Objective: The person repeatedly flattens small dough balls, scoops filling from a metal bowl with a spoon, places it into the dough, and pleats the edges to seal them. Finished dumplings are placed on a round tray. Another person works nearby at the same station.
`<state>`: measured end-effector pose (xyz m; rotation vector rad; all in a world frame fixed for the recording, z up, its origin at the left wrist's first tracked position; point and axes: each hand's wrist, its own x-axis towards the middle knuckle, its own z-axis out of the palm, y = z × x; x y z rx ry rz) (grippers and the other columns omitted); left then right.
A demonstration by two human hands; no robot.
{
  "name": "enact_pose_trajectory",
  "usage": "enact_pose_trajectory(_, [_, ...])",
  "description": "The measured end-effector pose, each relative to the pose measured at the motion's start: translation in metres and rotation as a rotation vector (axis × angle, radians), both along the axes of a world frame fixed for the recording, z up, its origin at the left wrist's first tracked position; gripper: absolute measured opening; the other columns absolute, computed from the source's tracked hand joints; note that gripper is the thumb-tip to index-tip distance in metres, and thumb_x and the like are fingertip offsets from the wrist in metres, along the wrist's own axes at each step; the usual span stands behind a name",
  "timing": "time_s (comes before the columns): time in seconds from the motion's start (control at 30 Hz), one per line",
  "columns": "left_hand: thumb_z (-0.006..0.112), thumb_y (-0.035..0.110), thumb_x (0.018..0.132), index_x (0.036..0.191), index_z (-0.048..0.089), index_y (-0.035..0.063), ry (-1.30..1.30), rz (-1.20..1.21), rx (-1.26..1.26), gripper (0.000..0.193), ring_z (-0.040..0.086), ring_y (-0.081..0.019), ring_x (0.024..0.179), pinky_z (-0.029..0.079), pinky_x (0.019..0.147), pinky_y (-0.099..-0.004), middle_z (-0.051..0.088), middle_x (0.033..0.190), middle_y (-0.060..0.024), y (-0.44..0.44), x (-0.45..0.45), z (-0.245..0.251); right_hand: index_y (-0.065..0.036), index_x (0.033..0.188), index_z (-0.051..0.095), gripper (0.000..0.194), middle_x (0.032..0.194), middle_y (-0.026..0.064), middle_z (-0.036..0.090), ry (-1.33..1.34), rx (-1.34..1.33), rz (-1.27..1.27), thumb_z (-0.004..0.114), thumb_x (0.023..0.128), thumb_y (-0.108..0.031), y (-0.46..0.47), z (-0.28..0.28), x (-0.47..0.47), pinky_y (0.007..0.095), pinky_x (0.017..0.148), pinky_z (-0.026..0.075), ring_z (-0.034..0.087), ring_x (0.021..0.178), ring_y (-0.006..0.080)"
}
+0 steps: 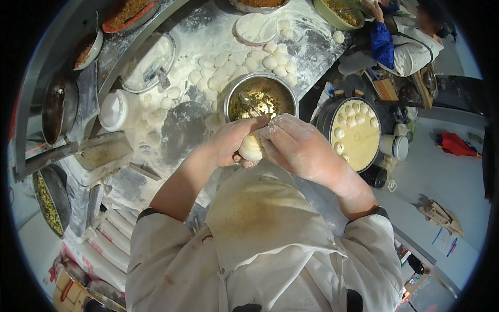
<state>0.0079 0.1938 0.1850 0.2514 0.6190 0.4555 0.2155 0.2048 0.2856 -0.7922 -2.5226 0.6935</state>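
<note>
My left hand (pixel 230 142) cradles a pale, pleated dough bun (pixel 251 149), its folds turned toward the fingers. On the bun's upper right side, the fingertips of my right hand (pixel 294 142) pinch the dough. Both hands are dusted with flour and meet just in front of a steel bowl (pixel 293 95). Inside that bowl lie a metal spoon (pixel 245 97) and remains of a chopped filling with green bits. Behind the bowl, many small dough pieces (pixel 230 69) are spread over the floured table (pixel 187 124). The bun's underside is hidden by my left hand.
On the right stands a round steamer tray (pixel 360 144) holding several pleated buns (pixel 351 121). A white tub (pixel 114 111), a flour container (pixel 165 50) and a flour-filled bowl (pixel 255 29) stand on the table. Another person (pixel 405 43) works at the upper right beside a green basin (pixel 339 23).
</note>
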Motion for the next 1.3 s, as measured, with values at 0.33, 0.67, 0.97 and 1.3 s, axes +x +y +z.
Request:
enact_pose_trajectory(0.33, [0.041,0.043,0.116,0.134,0.061,0.0041,-0.152,0.023,-0.028,0.047,0.072,-0.0193,0.102,0.061,0.079,-0.0411,0.074,0.113,-0.0094,-0.043,0.014,-0.069,-0.002,0.115,0.069,0.034,0.102,0.0143,0.068,-0.030,-0.162,0.133,0.079,0.087,-0.017,-0.017,-0.049,0.011,0.0421,0.082,0.060,0.071,0.096,0.0333])
enact_pose_trajectory(0.67, [0.042,0.054,0.113,0.119,0.067,0.0039,0.138,0.489,-0.184,0.056,0.073,-0.0271,0.095,0.058,0.064,-0.0374,0.073,0.106,-0.0157,-0.089,-0.017,-0.130,-0.005,0.099,0.082,0.015,0.096,0.0141,0.074,-0.015,-0.431,-0.618,0.082,0.088,-0.015,0.036,-0.248,-0.006,0.0408,0.079,0.059,0.073,0.086,0.0318])
enact_pose_trajectory(0.97, [0.040,0.046,0.115,0.121,0.064,0.0027,0.234,0.656,-0.163,0.050,0.072,-0.0256,0.094,0.057,0.066,-0.0367,0.071,0.104,-0.0138,-0.066,-0.057,-0.126,-0.007,0.102,0.078,0.016,0.089,0.0139,0.068,-0.161,-0.238,-0.505,0.077,0.090,-0.017,0.056,-0.320,-0.046,0.0455,0.081,0.059,0.070,0.089,0.0342])
enact_pose_trajectory(1.3, [0.040,0.044,0.115,0.125,0.064,0.0020,0.165,0.708,-0.061,0.049,0.073,-0.0277,0.094,0.058,0.066,-0.0389,0.072,0.109,-0.0149,-0.036,-0.042,-0.125,0.003,0.110,0.076,0.021,0.083,-0.0061,0.067,0.314,-1.218,-0.536,0.069,0.103,-0.015,0.039,-0.202,-0.031,0.0256,0.071,0.049,0.058,0.076,0.0054])
